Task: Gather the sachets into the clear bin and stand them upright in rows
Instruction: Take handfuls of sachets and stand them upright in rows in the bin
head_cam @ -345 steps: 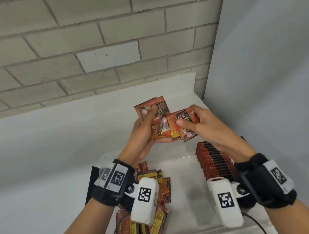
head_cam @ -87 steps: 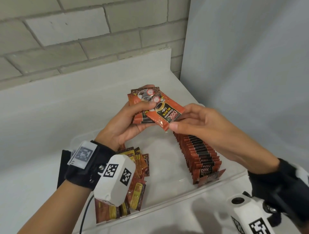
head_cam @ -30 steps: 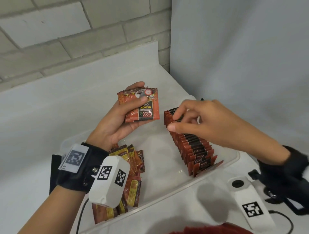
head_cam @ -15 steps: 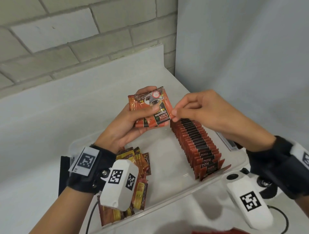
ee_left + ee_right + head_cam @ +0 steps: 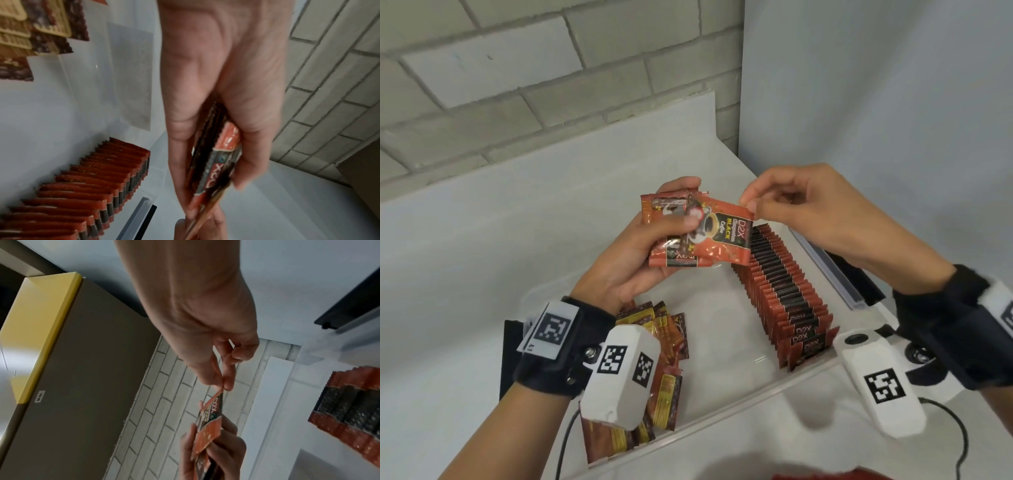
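Note:
My left hand grips a small stack of red-orange coffee sachets above the clear bin, thumb across their faces; in the left wrist view the stack shows edge-on between the fingers. My right hand pinches the top right corner of the front sachet, which is fanned out to the right of the stack; in the right wrist view that sachet hangs from the pinch. A long row of upright sachets stands along the bin's right side. Loose sachets lie flat at the bin's left.
The bin rests on a white table against a brick wall, with a pale panel close on the right. A clear lid with a dark edge lies beyond the row. A yellow-edged cabinet shows in the right wrist view.
My right hand left the upright row, came to the held stack and now pinches the front sachet's corner, drawing it out to the right. The left hand keeps holding the stack.

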`<control>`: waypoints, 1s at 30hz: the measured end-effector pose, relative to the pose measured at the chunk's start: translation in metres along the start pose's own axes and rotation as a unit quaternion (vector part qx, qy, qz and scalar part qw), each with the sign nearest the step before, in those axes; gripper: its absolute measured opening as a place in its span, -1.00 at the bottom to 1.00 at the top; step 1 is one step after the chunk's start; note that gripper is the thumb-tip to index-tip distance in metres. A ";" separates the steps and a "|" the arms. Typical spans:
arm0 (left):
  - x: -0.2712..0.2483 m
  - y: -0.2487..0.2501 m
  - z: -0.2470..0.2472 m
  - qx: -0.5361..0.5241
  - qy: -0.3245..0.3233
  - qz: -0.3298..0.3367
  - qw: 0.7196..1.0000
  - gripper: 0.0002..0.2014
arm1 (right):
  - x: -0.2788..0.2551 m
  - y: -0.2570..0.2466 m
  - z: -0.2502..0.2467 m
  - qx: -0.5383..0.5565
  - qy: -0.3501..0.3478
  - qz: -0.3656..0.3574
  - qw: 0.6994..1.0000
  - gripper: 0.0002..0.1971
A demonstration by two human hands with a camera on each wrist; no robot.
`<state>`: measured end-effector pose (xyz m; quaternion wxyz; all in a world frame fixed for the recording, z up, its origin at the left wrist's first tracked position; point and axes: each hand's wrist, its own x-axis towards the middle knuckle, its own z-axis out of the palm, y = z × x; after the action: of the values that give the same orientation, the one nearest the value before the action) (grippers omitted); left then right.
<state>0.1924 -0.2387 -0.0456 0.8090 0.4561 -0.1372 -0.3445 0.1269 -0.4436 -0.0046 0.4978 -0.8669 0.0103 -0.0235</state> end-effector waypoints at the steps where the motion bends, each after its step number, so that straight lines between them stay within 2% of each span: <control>1: 0.000 0.000 0.000 0.005 -0.001 0.003 1.000 -0.48 | 0.000 0.000 0.000 0.011 0.010 0.006 1.000 -0.92; 4: 0.001 -0.001 -0.001 -0.001 0.008 0.015 1.000 -0.49 | -0.005 -0.001 0.001 0.076 0.014 0.049 0.996 -0.79; 7: 0.002 -0.001 -0.001 -0.006 0.021 0.030 0.999 -0.52 | -0.013 0.003 0.003 0.128 -0.048 0.085 0.987 -0.69; 10: 0.003 -0.002 0.000 -0.007 0.023 0.035 0.999 -0.53 | -0.018 0.010 0.009 0.179 -0.072 0.099 0.976 -0.77; 13: 0.003 -0.003 -0.001 -0.002 0.016 0.035 0.999 -0.50 | -0.019 0.015 0.011 0.221 -0.047 0.107 0.968 -0.76; 16: 0.003 -0.004 -0.001 -0.003 0.005 0.027 1.000 -0.49 | -0.023 0.019 0.003 0.212 -0.029 0.099 0.972 -0.80; 19: 0.003 -0.003 -0.003 -0.019 0.006 0.025 0.999 -0.47 | -0.034 0.023 -0.016 0.151 -0.022 0.074 0.985 -0.90; 23: 0.002 -0.001 -0.006 -0.019 0.014 0.032 0.999 -0.48 | -0.055 0.022 -0.037 0.002 -0.135 0.035 0.990 -0.93; 26: 0.003 -0.001 -0.006 -0.011 0.015 0.025 1.000 -0.47 | -0.067 0.024 -0.045 -0.149 -0.208 0.009 0.967 -0.92; 29: 0.003 -0.002 -0.006 -0.007 0.021 0.019 1.000 -0.46 | -0.074 0.029 -0.043 -0.270 -0.235 -0.022 0.934 -0.82; 30: 0.003 -0.002 -0.006 -0.006 0.023 0.018 1.000 -0.46 | -0.075 0.032 -0.040 -0.311 -0.243 -0.031 0.918 -0.84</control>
<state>0.1969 -0.2375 -0.0505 0.8209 0.4562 -0.1243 -0.3203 0.0505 -0.4913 -0.0138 0.1889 -0.9569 -0.1316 0.1770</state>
